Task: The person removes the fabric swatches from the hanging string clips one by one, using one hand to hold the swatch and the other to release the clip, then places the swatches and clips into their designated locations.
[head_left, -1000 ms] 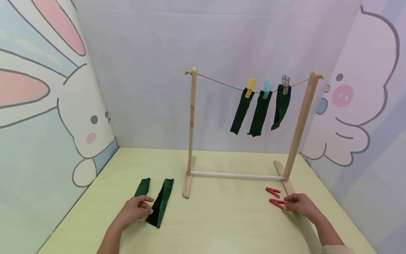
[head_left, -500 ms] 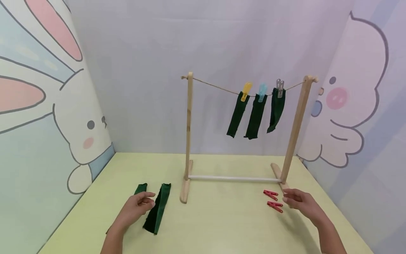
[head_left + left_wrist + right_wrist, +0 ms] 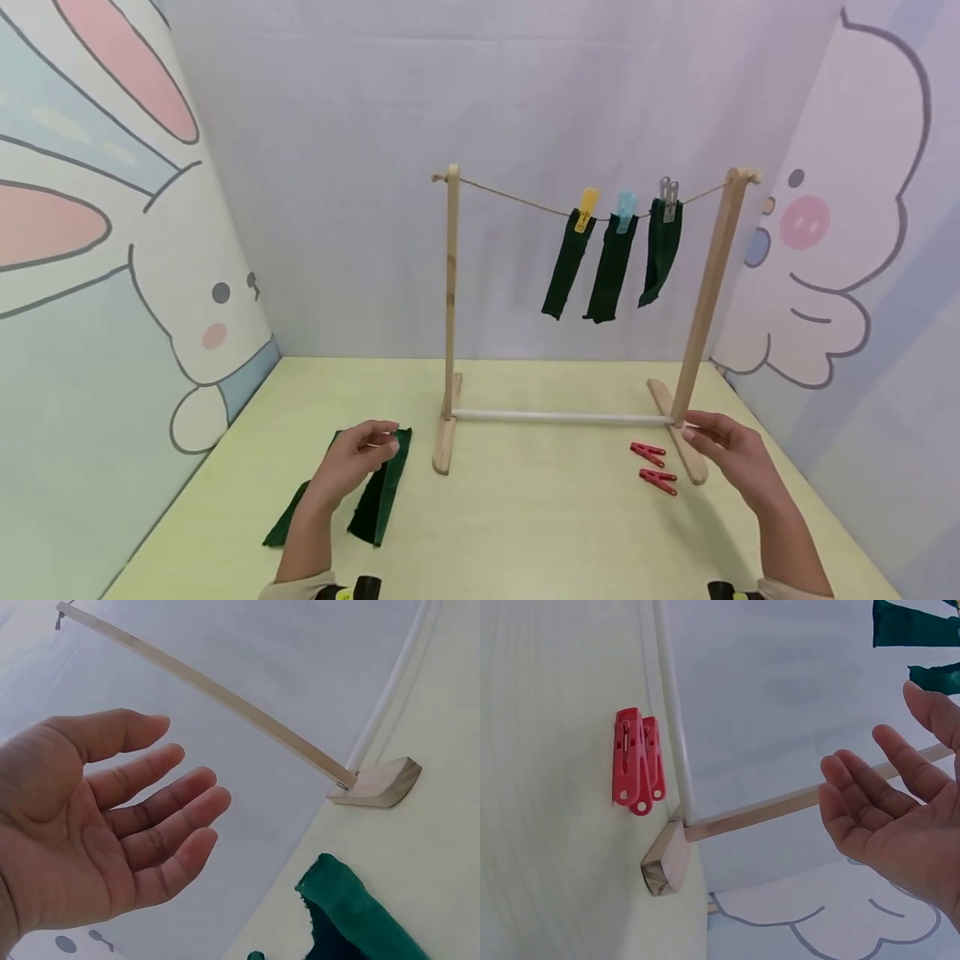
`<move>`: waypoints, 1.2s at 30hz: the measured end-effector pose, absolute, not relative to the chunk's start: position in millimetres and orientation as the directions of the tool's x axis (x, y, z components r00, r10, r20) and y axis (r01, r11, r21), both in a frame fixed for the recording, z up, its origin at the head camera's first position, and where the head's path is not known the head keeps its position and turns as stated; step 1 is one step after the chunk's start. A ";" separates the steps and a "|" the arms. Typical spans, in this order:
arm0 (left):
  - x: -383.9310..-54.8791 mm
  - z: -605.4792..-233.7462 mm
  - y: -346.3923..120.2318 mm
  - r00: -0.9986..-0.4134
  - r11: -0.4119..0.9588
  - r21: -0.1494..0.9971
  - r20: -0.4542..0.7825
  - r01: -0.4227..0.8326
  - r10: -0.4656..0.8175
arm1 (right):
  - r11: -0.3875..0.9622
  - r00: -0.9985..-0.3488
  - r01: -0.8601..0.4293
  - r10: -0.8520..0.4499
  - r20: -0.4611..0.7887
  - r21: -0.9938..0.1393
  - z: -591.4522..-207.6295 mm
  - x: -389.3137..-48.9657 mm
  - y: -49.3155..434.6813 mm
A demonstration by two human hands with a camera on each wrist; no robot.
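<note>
My left hand (image 3: 348, 467) is raised over two dark green cloth strips, holding nothing, its fingers loosely bent in the left wrist view. The right strip (image 3: 388, 496) lies folded lengthwise on the table; my hand and forearm cover much of the left strip (image 3: 285, 521). Over by the rack's right foot, my right hand (image 3: 738, 458) hovers with relaxed fingers and a bare palm. Just left of it lie two red clothespins, a far one (image 3: 648, 453) and a near one (image 3: 658, 481). In the right wrist view, the red clothespins (image 3: 634, 761) overlap.
A wooden drying rack (image 3: 452, 292) stands mid-table with a rope (image 3: 517, 197) strung between its posts. Three green strips hang from it, under a yellow clothespin (image 3: 587, 210), a light blue one (image 3: 626, 212) and a grey one (image 3: 670, 200). Cartoon-printed walls (image 3: 217, 275) enclose the table.
My right hand has drawn back from the near red clothespin, upward and to the right. My left hand has lifted away from the cloth strips. Strips and clothespins stay where they were.
</note>
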State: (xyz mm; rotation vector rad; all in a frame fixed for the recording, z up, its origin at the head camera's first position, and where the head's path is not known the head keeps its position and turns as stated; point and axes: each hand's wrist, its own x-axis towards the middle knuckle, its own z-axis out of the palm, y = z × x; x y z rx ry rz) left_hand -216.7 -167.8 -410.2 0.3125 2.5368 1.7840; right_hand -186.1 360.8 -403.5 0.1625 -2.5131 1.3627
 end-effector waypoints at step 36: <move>-256.4 -385.4 -105.9 -0.903 0.222 0.876 0.404 0.428 0.147 | 0.463 -0.819 -0.528 -0.058 0.570 -0.712 -343.6 -219.7 341.7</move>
